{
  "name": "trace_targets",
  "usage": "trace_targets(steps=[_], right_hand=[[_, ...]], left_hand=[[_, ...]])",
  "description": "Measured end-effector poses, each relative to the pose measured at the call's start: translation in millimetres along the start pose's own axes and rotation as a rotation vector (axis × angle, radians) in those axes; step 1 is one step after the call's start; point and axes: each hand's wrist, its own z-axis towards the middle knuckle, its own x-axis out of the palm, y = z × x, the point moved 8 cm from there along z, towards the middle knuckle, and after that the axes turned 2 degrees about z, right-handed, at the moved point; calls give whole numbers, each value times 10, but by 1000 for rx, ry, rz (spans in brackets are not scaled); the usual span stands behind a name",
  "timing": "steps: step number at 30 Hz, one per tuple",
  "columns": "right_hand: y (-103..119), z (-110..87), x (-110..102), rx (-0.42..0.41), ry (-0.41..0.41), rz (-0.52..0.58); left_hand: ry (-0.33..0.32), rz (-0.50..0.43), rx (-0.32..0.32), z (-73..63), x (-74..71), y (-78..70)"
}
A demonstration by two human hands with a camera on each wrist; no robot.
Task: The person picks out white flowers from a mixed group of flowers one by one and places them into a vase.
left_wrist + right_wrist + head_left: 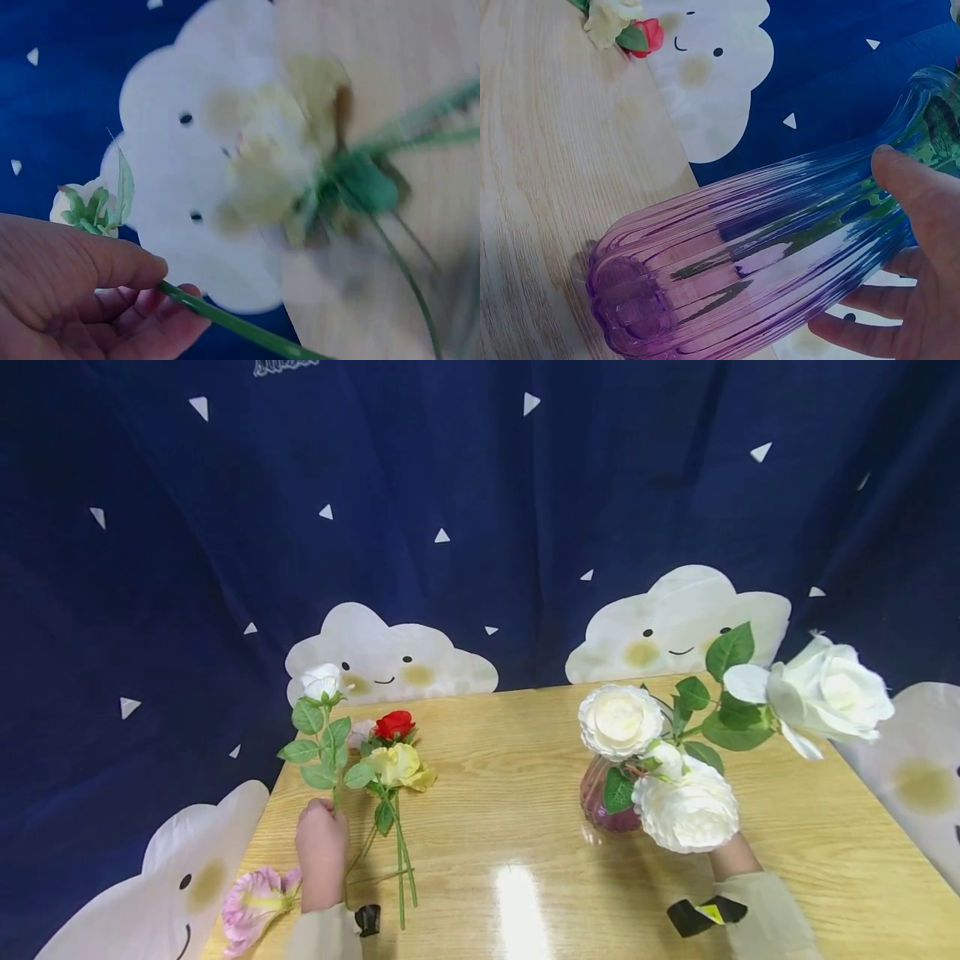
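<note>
My left hand (322,852) pinches the green stem (232,322) of a white rose (322,683) between thumb and fingers, holding it upright at the table's left side. My right hand (930,232) grips the neck of a ribbed glass vase (742,262), pink at its base and bluish higher up. In the head view, white blooms hide much of the vase and most of that hand. The vase holds a large white rose (828,689) leaning right and two full white blooms, one round (619,722) and one lower (686,802). Stems show through the glass.
A red rose (395,724) and a yellow flower (397,766) lie on the wooden table (495,793) right of my left hand. A pink flower (258,906) lies at the front left. Behind hangs a dark blue curtain (465,460) with white clouds.
</note>
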Motion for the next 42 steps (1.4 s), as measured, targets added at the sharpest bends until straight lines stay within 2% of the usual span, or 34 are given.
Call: trace_targets(steps=[1, 4, 5, 6, 7, 8, 10, 11, 12, 14, 15, 17, 20, 22, 24, 27, 30, 33, 35, 37, 40, 42], right_hand=[[-92, 30, 12, -68, 50, 109], [-572, 143, 38, -101, 177, 392], [-736, 180, 37, -63, 183, 365], [-1006, 248, 23, -50, 203, 377], [-1256, 315, -3, -53, 195, 329], [-1547, 383, -46, -20, 146, 214], [-2095, 525, -111, -28, 110, 112], [-2301, 571, -145, 2, 77, 32], [-2502, 627, -156, 6, 95, 64], [-2588, 653, -164, 5, 104, 50], [-2535, 642, -162, 5, 104, 35], [-2317, 595, -168, -25, 81, -67], [-1883, 486, -185, -63, -5, -222], [-1549, 404, -179, -113, -50, -237], [-1188, 311, -151, -128, -48, -181], [-787, 202, -124, -190, -61, -76], [-403, 93, -96, -204, -30, 36], [8, -13, -50, -125, -21, 81], [248, -72, -10, -26, -33, 87], [497, -138, 33, 93, -41, 36], [702, -198, 75, 165, -32, 37], [680, -187, 66, 151, -30, 2]], left_hand=[[5, -11, 3, 21, 29, -61], [15, -39, 20, 82, 115, -248], [11, -48, 33, 98, 137, -315], [-3, -58, 47, 115, 152, -384], [-15, -65, 62, 130, 165, -455], [-26, -75, 82, 142, 178, -529], [-58, -97, 125, 164, 182, -680], [-68, -108, 143, 172, 186, -752], [-77, -118, 157, 181, 187, -820], [-80, -137, 183, 190, 199, -947], [-85, -149, 193, 196, 206, -1004], [-88, -173, 209, 199, 229, -1110], [-84, -218, 240, 191, 262, -1266], [-74, -250, 258, 184, 284, -1364], [-59, -279, 266, 179, 304, -1454], [-42, -322, 273, 180, 330, -1581], [-37, -358, 289, 184, 336, -1714], [-39, -376, 315, 181, 326, -1849], [-45, -381, 333, 173, 318, -1930], [-51, -390, 351, 161, 309, -2002], [-61, -416, 377, 143, 297, -2098], [-65, -433, 392, 136, 294, -2159]])
